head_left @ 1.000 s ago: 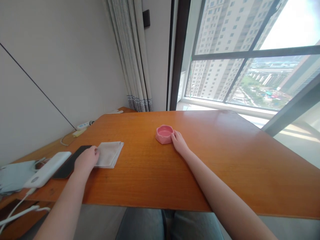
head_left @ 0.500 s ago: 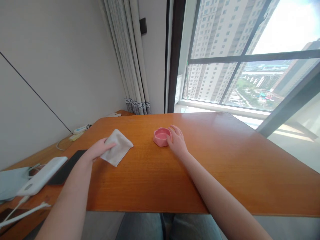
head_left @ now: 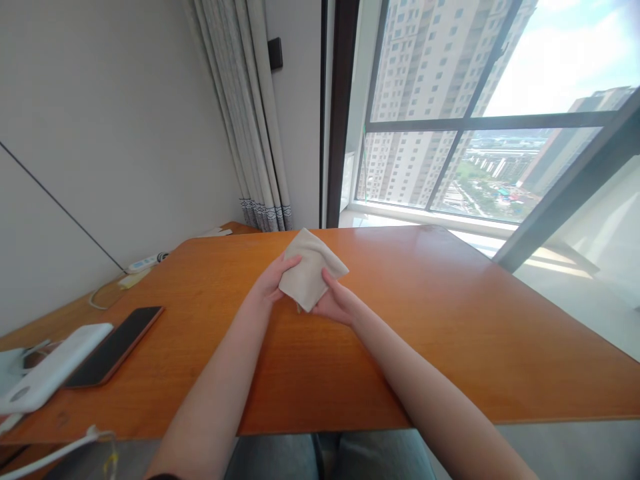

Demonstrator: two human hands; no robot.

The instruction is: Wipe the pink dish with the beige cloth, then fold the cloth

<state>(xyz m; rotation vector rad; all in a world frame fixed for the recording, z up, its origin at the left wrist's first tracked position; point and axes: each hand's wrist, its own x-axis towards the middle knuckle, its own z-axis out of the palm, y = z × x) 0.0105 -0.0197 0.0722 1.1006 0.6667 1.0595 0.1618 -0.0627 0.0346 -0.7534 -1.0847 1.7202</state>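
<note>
A folded beige cloth is held up just above the orange wooden table, near its middle. My left hand grips the cloth's left side, thumb on top. My right hand is cupped under the cloth's lower right, its thumb pressed on the fabric and its fingers curled beneath. The cloth covers whatever lies in that palm. The pink dish seen earlier is out of sight behind the cloth and my hands.
A black phone and a white power bank lie at the table's left edge, with white cables below. A power strip sits by the wall. Curtains and a large window stand behind the table.
My left hand picked the cloth up from the left and carried it to the middle. My right hand went from beside the pink dish to under the cloth, and the dish is now hidden.
</note>
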